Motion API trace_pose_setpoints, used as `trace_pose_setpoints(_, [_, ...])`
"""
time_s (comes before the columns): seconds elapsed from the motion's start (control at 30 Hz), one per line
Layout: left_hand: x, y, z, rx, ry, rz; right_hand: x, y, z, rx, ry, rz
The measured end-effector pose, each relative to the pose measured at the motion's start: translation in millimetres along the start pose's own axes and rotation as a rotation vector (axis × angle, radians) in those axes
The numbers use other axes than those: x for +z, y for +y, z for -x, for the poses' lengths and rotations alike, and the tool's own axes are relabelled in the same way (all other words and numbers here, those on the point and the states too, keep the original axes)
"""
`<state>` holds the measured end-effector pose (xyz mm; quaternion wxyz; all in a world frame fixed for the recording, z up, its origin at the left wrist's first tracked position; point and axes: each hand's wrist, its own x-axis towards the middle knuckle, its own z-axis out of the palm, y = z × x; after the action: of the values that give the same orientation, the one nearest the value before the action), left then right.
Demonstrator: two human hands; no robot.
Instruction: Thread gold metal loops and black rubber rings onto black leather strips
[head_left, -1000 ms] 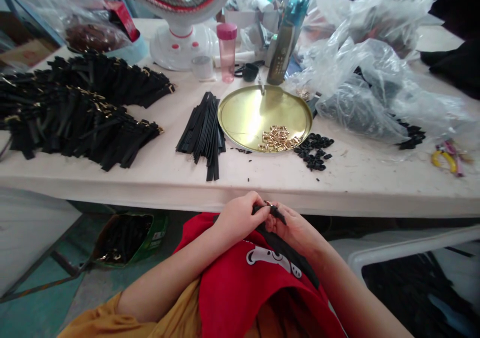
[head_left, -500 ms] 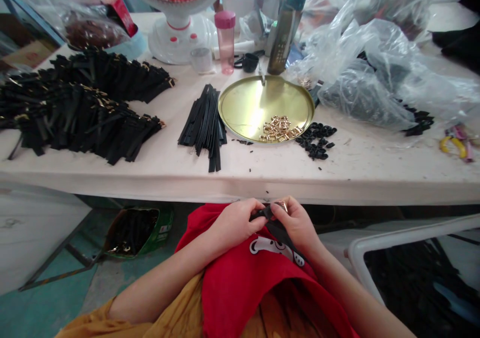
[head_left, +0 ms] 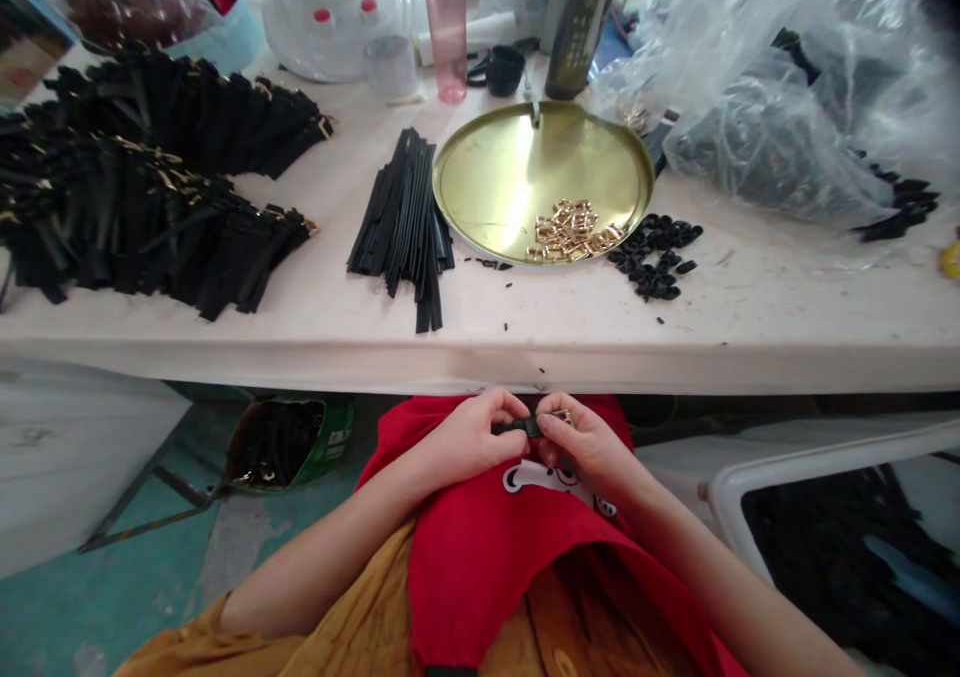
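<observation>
Just past the table's front edge, over a red apron [head_left: 480, 547], both hands meet at a short black strap [head_left: 525, 425]. My left hand [head_left: 476, 442] pinches the strap's left part between thumb and fingers. Closed on the strap's other end is my right hand [head_left: 581, 442], its thumb pressing beside a small gold-coloured buckle [head_left: 564, 417]. Fingers cover much of the strap, and where its ends lie is hidden.
On the table are a bundle of black strips [head_left: 405, 227], a gold tray [head_left: 480, 172] holding gold metal pieces [head_left: 574, 227], black loops [head_left: 656, 257] and heaped buckled straps [head_left: 150, 197]. Plastic bags [head_left: 787, 147] lie right. A white bin [head_left: 724, 497] and green container [head_left: 330, 437] stand below.
The view has tilted down a little. A length of black strap that hung beneath my right hand no longer shows there. Both hands stay close together on the strap.
</observation>
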<state>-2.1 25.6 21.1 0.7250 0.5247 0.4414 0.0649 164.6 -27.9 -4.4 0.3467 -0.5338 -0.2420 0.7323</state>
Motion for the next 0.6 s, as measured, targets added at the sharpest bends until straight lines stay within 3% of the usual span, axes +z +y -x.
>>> trace_pose_setpoints(0.1, [-2,2,-1,-0.046,-0.031,0.145,3,-1,-2,0.009,0.044,0.02])
trace_pose_setpoints(0.27, [-4,-4,-4,-0.064,-0.034,0.221,2,-3,-2,-0.067,0.162,0.317])
trace_pose_setpoints(0.43, [-6,-8,-7,-0.102,-0.087,0.261,2,1,-3,-0.003,0.163,0.298])
trace_pose_setpoints(0.6, [-4,-10,-9,-0.221,-0.126,0.472,-1,7,-4,-0.193,0.266,0.627])
